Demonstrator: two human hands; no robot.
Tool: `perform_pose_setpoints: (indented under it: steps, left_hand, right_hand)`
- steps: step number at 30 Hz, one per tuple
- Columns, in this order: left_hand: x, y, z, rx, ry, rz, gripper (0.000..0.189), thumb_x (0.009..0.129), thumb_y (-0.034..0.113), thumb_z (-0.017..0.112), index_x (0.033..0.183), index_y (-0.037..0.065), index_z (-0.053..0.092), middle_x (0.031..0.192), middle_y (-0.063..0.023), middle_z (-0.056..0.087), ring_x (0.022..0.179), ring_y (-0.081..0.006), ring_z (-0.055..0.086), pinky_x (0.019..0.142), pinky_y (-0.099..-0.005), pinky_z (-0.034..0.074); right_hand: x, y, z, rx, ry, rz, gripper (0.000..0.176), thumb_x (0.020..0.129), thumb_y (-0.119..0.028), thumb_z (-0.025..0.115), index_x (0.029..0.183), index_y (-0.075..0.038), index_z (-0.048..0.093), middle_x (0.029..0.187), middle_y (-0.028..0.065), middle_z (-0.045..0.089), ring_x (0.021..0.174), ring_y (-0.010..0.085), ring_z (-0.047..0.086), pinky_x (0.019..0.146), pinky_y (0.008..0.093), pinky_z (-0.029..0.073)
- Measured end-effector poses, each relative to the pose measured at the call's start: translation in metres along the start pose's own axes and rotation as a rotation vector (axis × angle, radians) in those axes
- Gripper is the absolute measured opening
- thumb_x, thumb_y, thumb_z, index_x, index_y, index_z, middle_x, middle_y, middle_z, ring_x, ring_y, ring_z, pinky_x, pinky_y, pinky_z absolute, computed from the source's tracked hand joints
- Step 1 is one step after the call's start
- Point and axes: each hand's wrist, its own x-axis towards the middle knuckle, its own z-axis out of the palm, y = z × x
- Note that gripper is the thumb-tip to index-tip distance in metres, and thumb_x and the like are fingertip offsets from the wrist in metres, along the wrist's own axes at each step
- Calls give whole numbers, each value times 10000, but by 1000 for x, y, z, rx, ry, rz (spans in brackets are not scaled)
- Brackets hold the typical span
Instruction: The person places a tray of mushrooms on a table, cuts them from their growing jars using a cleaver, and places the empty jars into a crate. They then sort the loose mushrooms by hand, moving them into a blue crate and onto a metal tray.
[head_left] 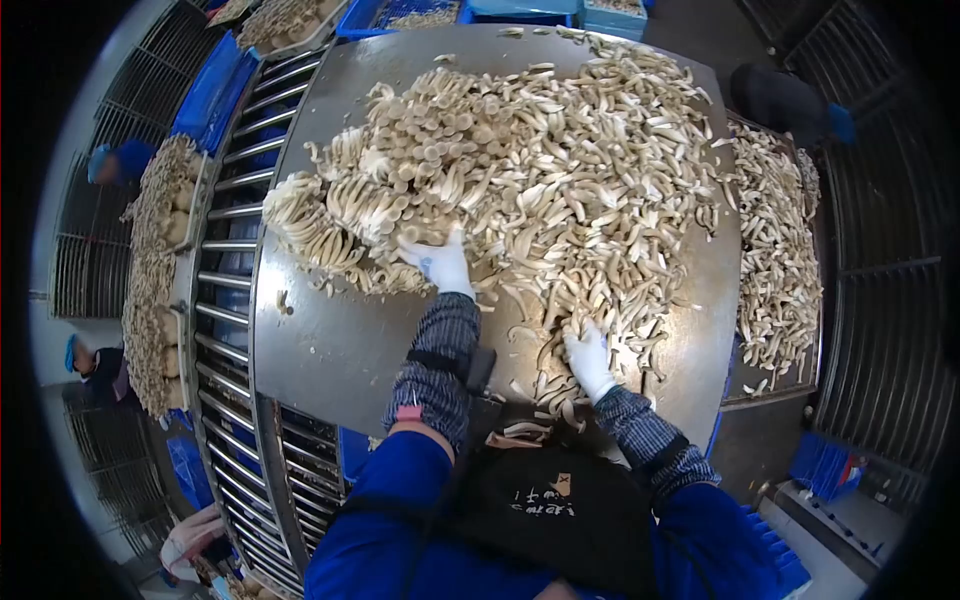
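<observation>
My left hand, in a white glove, is at the lower edge of the clustered mushrooms. Its thumb and fingers are spread apart, touching the clump. These clusters have round pale-brown caps and whitish stems. Nearer my body on the right, my white-gloved right hand rests against loose mushrooms, its fingers stretched out and slightly apart. Some of its fingertips are partly hidden among the pieces. A big mixed pile covers much of the metal table, clusters at left and separated mushrooms at right.
A roller conveyor runs along the table's left side, with more mushroom clusters beyond it. To the right stands another table heaped with loose mushrooms. Blue crates sit at the far edge. Other people stand nearby.
</observation>
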Motion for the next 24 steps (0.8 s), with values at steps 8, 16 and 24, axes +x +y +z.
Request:
perform_pose_setpoints:
  steps: [8,16,24]
  left_hand:
    - [6,-9,-50,-520,-282,-293,783,852,192,737,1451,-79,312,1381,-230,505,1152,-285,576,972,-408,488]
    - [-131,-39,-158,-774,-813,-339,382,870,-30,646,1240,38,582,1113,-62,665,972,-192,672,799,-326,582]
    - [-117,-76,-182,-922,-857,-844,227,998,183,504,1133,42,621,1025,-87,699,909,-213,708,805,-395,622]
  right_hand:
    - [-24,-8,-42,-311,105,-530,658,871,-251,744,1404,23,471,1358,254,543,1275,409,509,1098,472,400]
    - [-19,-89,28,395,-403,-302,826,840,-281,804,1486,2,374,1416,223,511,1325,331,504,1116,386,394]
    - [-53,-94,38,242,-154,-442,342,922,-198,707,1182,-6,595,1087,141,641,1033,250,631,933,365,493]
